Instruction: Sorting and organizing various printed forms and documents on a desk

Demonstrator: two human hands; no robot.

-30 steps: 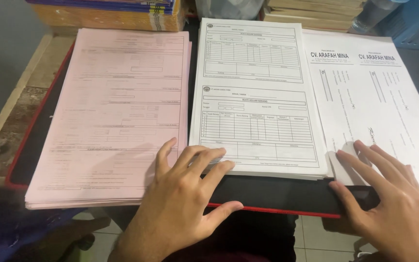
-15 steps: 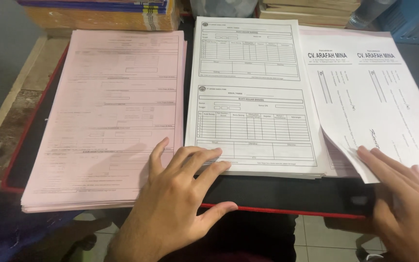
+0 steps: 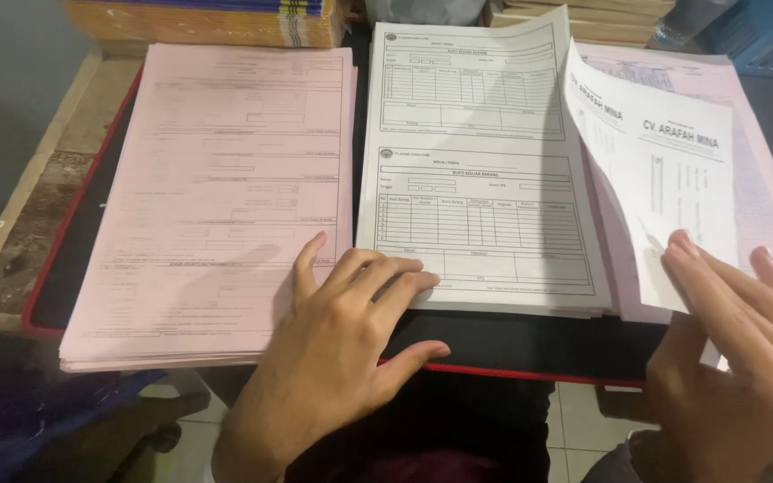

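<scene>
Down at the near edge of the black table (image 3: 512,344), your left hand (image 3: 342,331) was lying flat with the fingers spread, not gripping anything. The fingertips rested on the bottom margin of the white form stack (image 3: 480,179), and the index finger reached over the seam onto the pink form stack (image 3: 216,197) right beside it. Those two piles sat edge to edge with basically no gap between them.

Over on the right, your right hand (image 3: 735,349) had a white printed sheet (image 3: 655,188) by its lower corner, fingers laid against the paper from underneath and in front. I couldn't tell if the thumb was pinching it, since it was hidden. That sheet was lifted and curled up off the pink printed pile (image 3: 762,161) beneath it, with its left edge leaning over the right edge of the white form stack.

Room-wise it was pretty tight. The three piles filled nearly the whole width of the table, leaving a bare black strip along the front edge and a bit of dark surface at the far right. The red table rim (image 3: 73,215) ran close along the left side of the pink forms. At the back, a stack of books (image 3: 216,22) sat right up against the tops of the piles.
</scene>
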